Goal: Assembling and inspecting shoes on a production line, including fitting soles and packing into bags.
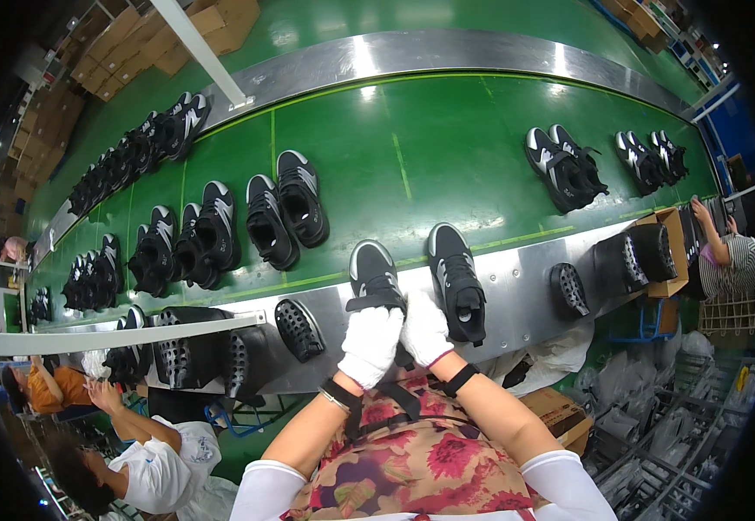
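Observation:
A black sneaker with a grey toe (374,268) lies toe-away on the metal edge of the line, right before me. My left hand (372,344), in a white knit glove, is closed on its collar from the left. My right hand (426,330), gloved too, closes in on the same sneaker's opening from the right. Between and under the gloves the heel is mostly hidden, and a black strap-like piece crosses the shoe just ahead of my left fingers. Just right of my right hand stands a matching sneaker (459,284), upright and untouched.
Shoe pairs stand along the green belt (447,156) to the left (286,208) and right (564,169). Black studded moulded pieces lie on the metal ledge, left (299,330) and right (569,290). A white bar (126,339) crosses at left. Co-workers sit at both sides.

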Motion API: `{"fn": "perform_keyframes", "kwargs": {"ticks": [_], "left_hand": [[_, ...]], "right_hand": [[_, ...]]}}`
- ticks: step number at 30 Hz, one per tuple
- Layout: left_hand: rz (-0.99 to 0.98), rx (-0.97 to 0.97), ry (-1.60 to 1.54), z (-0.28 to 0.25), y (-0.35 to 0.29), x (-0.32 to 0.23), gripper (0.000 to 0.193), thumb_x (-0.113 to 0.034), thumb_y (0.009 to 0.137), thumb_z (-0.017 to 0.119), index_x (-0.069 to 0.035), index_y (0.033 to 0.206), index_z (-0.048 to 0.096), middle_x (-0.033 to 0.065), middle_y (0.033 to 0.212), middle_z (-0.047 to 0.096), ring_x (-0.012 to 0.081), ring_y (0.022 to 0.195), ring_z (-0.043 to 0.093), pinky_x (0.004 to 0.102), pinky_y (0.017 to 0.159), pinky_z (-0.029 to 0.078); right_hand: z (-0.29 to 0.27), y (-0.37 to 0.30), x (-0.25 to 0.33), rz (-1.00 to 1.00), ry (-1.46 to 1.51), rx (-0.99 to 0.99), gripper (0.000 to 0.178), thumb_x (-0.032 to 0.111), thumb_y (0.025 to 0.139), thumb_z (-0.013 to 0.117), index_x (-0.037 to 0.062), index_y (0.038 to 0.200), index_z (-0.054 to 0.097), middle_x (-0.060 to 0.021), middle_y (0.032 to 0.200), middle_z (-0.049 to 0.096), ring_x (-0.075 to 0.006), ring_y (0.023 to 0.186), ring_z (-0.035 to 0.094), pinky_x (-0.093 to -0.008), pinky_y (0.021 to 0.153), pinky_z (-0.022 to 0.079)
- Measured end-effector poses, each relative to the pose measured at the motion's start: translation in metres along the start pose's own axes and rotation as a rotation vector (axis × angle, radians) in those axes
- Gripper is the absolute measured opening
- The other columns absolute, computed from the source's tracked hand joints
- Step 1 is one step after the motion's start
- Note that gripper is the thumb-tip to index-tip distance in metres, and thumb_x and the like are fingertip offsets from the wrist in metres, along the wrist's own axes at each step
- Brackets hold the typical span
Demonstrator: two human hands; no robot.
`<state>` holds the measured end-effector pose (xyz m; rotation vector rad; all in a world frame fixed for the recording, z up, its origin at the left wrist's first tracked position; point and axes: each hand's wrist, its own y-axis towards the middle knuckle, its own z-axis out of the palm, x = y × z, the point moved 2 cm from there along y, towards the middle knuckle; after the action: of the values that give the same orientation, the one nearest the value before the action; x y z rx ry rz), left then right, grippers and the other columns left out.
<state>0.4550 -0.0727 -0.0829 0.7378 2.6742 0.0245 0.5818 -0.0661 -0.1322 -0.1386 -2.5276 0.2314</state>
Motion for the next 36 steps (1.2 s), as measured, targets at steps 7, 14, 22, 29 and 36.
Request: {"fn": "perform_keyframes", "kwargs": {"ticks": [7, 14, 22, 29, 36], "left_hand": [[-0.12, -0.225, -0.14, 0.002, -0.004, 0.017, 0.037, -0.011, 0.074, 0.068, -0.006, 0.111, 0.064, 0.0127, 0.087, 0.06, 0.0339, 0.084, 0.059, 0.0458, 0.074, 0.046], [-0.091, -0.313, -0.095, 0.019, -0.013, 0.022, 0.041, -0.009, 0.071, 0.071, -0.005, 0.111, 0.066, 0.0137, 0.089, 0.062, 0.0357, 0.084, 0.059, 0.0461, 0.075, 0.048], [-0.866, -0.438, -0.734, 0.034, -0.05, 0.052, 0.037, -0.026, 0.099, 0.058, -0.002, 0.127, 0.059, 0.0141, 0.116, 0.063, 0.0294, 0.106, 0.061, 0.0409, 0.087, 0.052], [-1.182, -0.228, -1.769, 0.06, -0.053, 0.06, 0.01, -0.011, 0.096, 0.062, -0.004, 0.103, 0.062, 0.0016, 0.08, 0.059, 0.0087, 0.061, 0.049, 0.0218, 0.053, 0.041], [-1.196, -0.1, -1.474, 0.049, -0.049, 0.041, 0.02, -0.011, 0.092, 0.065, -0.003, 0.111, 0.063, 0.0045, 0.092, 0.066, 0.0105, 0.073, 0.059, 0.0242, 0.063, 0.049]], "right_hand": [[-0.012, -0.005, -0.024, 0.03, 0.638, 0.137, 0.046, 0.016, 0.084, 0.07, 0.0003, 0.126, 0.058, -0.0204, 0.111, 0.067, -0.0324, 0.101, 0.068, -0.0406, 0.089, 0.055], [-0.022, 0.005, -0.006, -0.154, 0.491, 0.01, 0.027, 0.015, 0.092, 0.066, 0.0049, 0.117, 0.069, -0.0169, 0.105, 0.065, -0.0289, 0.095, 0.066, -0.0355, 0.085, 0.052], [-0.03, 0.013, -0.004, -0.337, 0.417, 0.031, 0.024, 0.008, 0.091, 0.065, 0.0019, 0.114, 0.069, -0.0136, 0.095, 0.064, -0.0264, 0.088, 0.064, -0.0331, 0.081, 0.051], [-0.031, 0.014, -0.002, -0.333, 0.378, 0.064, 0.024, 0.009, 0.091, 0.065, 0.0022, 0.113, 0.069, -0.0139, 0.096, 0.065, -0.0271, 0.089, 0.064, -0.0345, 0.081, 0.051], [-0.041, 0.005, 0.008, -0.308, 0.346, -0.014, 0.024, 0.008, 0.09, 0.066, 0.0031, 0.113, 0.067, -0.0151, 0.095, 0.065, -0.0302, 0.087, 0.065, -0.0359, 0.08, 0.052]]}}
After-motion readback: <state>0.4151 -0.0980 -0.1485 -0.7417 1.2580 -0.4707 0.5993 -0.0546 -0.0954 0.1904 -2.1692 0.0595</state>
